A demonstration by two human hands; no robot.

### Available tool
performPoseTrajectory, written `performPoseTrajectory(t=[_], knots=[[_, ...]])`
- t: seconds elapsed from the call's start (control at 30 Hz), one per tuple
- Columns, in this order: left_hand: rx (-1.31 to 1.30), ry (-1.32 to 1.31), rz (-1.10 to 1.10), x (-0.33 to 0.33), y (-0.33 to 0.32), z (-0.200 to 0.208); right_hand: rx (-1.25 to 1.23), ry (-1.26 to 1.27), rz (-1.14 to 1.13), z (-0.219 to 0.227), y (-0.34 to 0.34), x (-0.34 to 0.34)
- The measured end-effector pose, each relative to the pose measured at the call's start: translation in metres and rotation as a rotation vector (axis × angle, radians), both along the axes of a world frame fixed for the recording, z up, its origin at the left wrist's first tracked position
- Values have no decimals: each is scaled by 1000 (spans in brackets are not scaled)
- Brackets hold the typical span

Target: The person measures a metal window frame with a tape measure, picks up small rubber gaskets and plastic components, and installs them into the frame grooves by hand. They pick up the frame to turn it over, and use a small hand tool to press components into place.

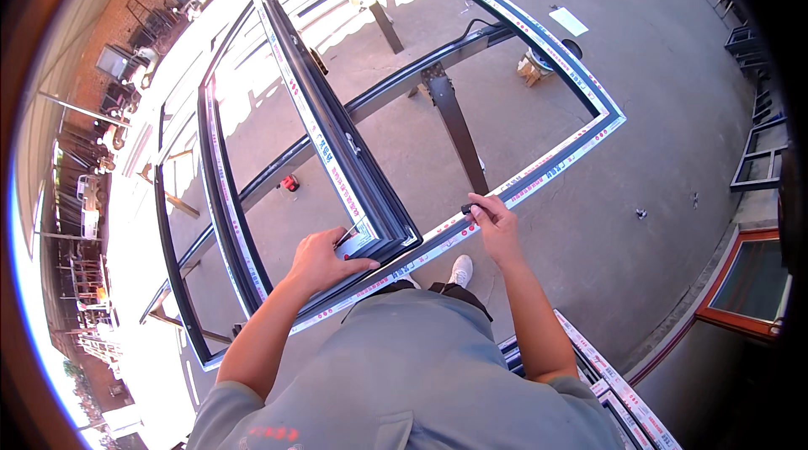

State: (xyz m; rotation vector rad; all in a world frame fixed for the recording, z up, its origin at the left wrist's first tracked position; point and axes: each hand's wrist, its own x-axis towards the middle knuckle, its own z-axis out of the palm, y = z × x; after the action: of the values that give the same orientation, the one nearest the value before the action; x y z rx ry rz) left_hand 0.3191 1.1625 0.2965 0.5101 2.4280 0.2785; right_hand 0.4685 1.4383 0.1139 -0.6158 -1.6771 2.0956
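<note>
A large dark window frame point(562, 165) with printed protective film lies flat in front of me. On it, a narrow dark sash point(332, 155) runs away from me, its near corner close to my body. My left hand point(320, 263) grips this corner, thumb stretched across the dark profile. By its index finger a thin shiny rod point(348, 234) sticks out; whether the hand holds it I cannot tell. Over the frame's near edge, right of the sash, my right hand point(497, 227) pinches a small black piece point(468, 208). Its exact kind does not show.
Dark support beams point(454, 126) stand below the frame. A red object point(290, 183) and a white sheet point(570, 21) lie on the concrete floor. More film-covered profiles point(619, 391) are by my right side. An orange-brown framed window point(745, 283) stands at the right.
</note>
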Motion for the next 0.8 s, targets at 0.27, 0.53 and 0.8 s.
performPoseTrajectory(t=[0.27,0.53,0.8], knots=[[465,232,265,33,-127,126,-18,349,260,178,-70,-83],[969,352,306,33,-276,169,313,881,557,366,-246,-84],[1173,380,207,21,-390,196,930,881,551,459,-403,-72]])
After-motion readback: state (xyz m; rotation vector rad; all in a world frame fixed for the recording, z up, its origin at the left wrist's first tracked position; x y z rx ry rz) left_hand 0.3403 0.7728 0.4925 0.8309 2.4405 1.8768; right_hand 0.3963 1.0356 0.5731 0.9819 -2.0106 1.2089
